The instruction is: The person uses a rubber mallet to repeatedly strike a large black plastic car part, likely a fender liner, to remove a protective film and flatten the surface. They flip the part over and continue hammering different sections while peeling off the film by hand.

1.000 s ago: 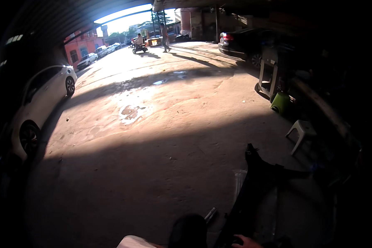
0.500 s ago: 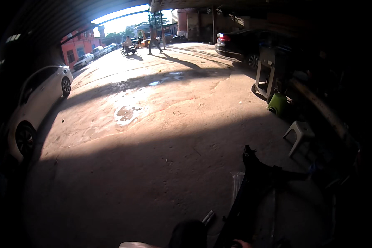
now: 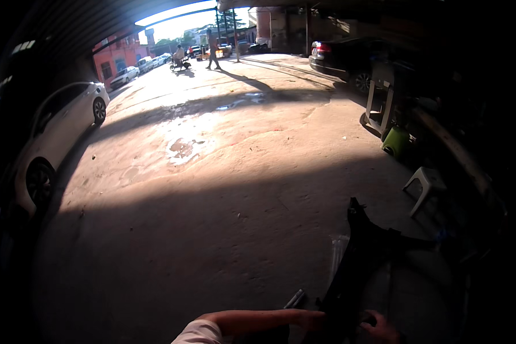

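Observation:
A large black branching frame, its kind hard to make out in the shade, stands in front of me at the lower right. My left forearm crosses from the lower edge, and my left hand is against the frame's near left side, its fingers lost in the dark. On the other side of the frame is my right hand, fingers curled around something dark I cannot make out. A short silvery rod-shaped thing lies just beyond my left forearm. Beside the frame is a pale, clear strip, perhaps plastic.
A white plastic stool stands to the right, with a green container behind it. A white car is parked at left, a dark car at far right. A walking person and a motorbike rider are far off.
My left forearm has come into view and reaches across to the frame. More of my right hand shows beside it. The whole view has shifted slightly.

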Demonstrator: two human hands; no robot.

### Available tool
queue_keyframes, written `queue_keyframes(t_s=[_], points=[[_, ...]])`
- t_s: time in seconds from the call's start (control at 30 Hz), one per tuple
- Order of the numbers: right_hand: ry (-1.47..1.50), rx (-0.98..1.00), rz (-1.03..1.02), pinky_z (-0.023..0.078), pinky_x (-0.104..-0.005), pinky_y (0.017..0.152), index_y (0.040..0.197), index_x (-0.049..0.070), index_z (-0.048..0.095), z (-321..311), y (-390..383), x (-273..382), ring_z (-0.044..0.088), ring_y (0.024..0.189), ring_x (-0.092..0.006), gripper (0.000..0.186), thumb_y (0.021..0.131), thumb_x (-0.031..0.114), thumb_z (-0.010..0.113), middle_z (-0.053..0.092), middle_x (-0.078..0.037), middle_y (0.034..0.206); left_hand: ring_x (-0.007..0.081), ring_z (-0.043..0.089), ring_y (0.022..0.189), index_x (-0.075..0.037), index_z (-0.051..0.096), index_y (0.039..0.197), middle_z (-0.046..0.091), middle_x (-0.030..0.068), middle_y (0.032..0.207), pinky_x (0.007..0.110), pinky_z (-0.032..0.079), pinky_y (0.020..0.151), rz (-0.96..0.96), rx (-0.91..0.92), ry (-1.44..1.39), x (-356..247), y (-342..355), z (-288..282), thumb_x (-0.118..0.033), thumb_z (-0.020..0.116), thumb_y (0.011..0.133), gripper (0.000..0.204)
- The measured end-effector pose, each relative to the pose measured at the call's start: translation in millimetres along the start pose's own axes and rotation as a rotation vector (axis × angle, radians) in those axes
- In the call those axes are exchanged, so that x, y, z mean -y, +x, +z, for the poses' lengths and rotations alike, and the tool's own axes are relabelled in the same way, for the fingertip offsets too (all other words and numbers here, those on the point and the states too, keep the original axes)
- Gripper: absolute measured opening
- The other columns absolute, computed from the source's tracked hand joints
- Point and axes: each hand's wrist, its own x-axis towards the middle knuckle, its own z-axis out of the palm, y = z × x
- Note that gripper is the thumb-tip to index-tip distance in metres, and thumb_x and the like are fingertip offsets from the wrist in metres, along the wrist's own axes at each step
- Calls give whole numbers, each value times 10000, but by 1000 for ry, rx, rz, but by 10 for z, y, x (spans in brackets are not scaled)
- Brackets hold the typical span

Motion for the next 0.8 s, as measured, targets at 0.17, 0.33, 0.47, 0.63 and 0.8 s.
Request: queue_keyframes(t_s=[0.17, 0.33, 0.47, 0.63, 0.8], points=[[68, -239, 124, 497, -341, 891, 1281, 38, 522, -501, -125, -83, 610, 1023, -213, 559, 809, 261, 723, 616, -139, 1144, 218, 614, 1018, -22, 557, 1223, 640, 124, 1155, 361, 482, 882, -381, -279, 9, -794, -141, -822, -199, 567, 914, 356], [121, -279, 105, 540, -339, 755, 1269, 16, 512, -503, 68, -1223, 627, 908, -193, 565, 802, 256, 723, 641, -138, 997, 285, 615, 1029, -25, 596, 1164, 648, 167, 1085, 383, 474, 887, -552, -406, 284, -636, -428, -881, -196, 533, 922, 303], [-101, -228, 276, 494, -418, 872, 1330, 17, 437, -247, 138, -2916, 594, 1042, -278, 704, 783, 347, 733, 592, -199, 1143, 300, 610, 1035, -47, 578, 1200, 636, 175, 1115, 394, 475, 882, -780, -369, 410, -423, -492, -773, -263, 522, 947, 337], [-429, -498, 329, 385, -446, 1037, 1391, -38, 313, 67, -302, -4525, 482, 1205, -362, 883, 723, 323, 764, 472, -257, 1307, 330, 616, 1010, -57, 592, 1175, 644, 177, 1085, 415, 484, 856, -856, -471, 466, -213, -548, -429, -281, 528, 936, 334], [-680, -785, 364, 234, -583, 1073, 1405, -13, 296, 297, -682, -4286, 274, 1292, -497, 850, 774, 401, 687, 319, -259, 1411, 355, 607, 1005, -45, 621, 1111, 642, 189, 1063, 424, 483, 850, -1053, -594, 522, -229, -739, 103, -297, 541, 909, 332]])
